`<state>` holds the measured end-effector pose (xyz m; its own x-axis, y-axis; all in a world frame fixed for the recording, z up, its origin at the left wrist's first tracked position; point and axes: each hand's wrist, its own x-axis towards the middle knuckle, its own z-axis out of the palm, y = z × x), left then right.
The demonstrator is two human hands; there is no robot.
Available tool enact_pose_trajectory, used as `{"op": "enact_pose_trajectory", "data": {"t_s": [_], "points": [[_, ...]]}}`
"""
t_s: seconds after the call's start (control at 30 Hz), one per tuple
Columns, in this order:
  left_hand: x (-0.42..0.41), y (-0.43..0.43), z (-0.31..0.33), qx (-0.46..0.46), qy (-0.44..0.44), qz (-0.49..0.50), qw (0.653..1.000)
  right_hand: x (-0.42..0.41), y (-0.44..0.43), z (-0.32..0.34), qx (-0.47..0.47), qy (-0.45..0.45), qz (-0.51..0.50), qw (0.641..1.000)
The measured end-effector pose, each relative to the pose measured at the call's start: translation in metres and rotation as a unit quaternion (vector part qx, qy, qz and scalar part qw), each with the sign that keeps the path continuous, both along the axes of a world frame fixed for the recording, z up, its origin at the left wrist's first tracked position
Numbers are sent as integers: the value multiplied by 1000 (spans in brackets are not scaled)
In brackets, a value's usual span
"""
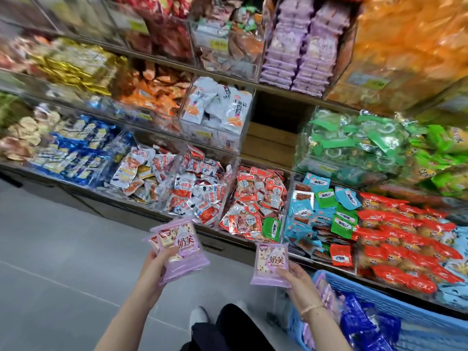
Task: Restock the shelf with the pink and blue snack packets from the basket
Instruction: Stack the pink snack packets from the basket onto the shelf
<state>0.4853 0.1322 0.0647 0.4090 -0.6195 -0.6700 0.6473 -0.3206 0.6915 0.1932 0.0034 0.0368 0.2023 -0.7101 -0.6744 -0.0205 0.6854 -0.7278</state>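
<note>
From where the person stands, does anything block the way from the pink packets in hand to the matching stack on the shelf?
Nothing visible does. The left hand and right hand hold pink packets in open air in front of the shelves; the matching stack sits higher up in a clear bin.

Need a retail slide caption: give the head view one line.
Restocking: left hand holds a pink packet stack, right hand a single pink packet, before snack shelves; blue basket lower right.
</note>
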Motion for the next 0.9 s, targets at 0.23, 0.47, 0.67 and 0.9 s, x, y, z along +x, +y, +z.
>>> {"op": "enact_pose_trajectory", "data": {"t_s": [0.23,0.47,0.67,0.9], "points": [[26,-48,-5,-22,16,39,999,32,-44,15,27,-106,-114,988],[45,-122,17,-63,1,42,997,51,-134,52,-5,-162,-65,985],[60,-182,54,-94,-62,31,993,77,-212,97,-67,-208,-48,975],[89,-257,121,-135,-146,11,980,118,-290,159,-193,-166,-49,966]]}}
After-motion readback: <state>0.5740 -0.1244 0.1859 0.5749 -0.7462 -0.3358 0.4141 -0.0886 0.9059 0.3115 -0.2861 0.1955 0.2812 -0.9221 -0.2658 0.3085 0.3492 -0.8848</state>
